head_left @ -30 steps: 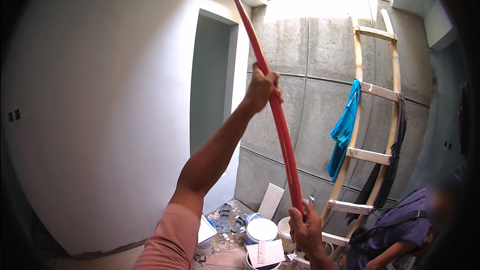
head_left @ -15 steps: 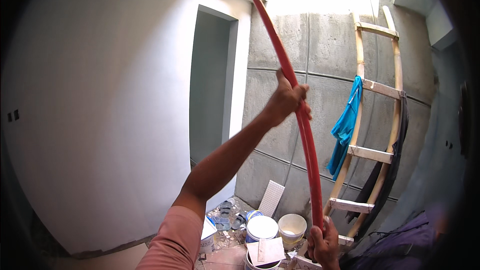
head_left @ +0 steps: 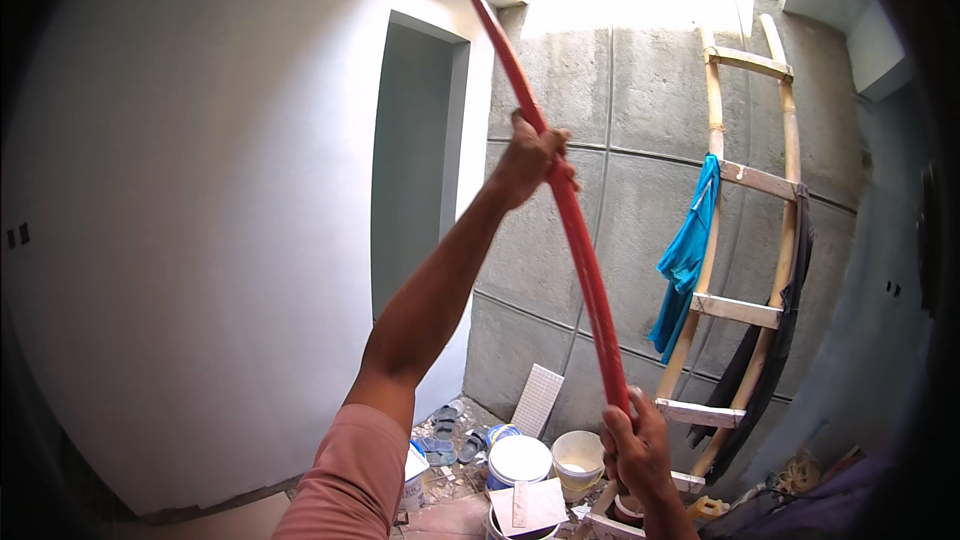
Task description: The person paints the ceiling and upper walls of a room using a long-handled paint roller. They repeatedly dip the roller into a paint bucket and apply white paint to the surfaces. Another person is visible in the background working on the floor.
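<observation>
A long red pole (head_left: 582,250) slants up and leftward in front of me, its thin tip near the top edge of the view. My left hand (head_left: 532,162) is wrapped round it at about mid-length, with the arm stretched out. Lower down, my right hand (head_left: 638,445) grips the pole near its bottom end. The lowest tip is hidden by that hand. What the far tip touches, if anything, I cannot make out.
At the right a wooden ladder (head_left: 738,308) leans on the grey wall (head_left: 540,270), a blue cloth (head_left: 688,260) and dark cloth (head_left: 795,280) hanging on it. White buckets (head_left: 578,460), a tile (head_left: 537,400) and sandals (head_left: 440,448) crowd the floor. A doorway (head_left: 410,170) opens at left.
The pole's upper part and my left hand have moved left and slightly up. My right hand has risen a little with the lower end. Both hands keep their grip.
</observation>
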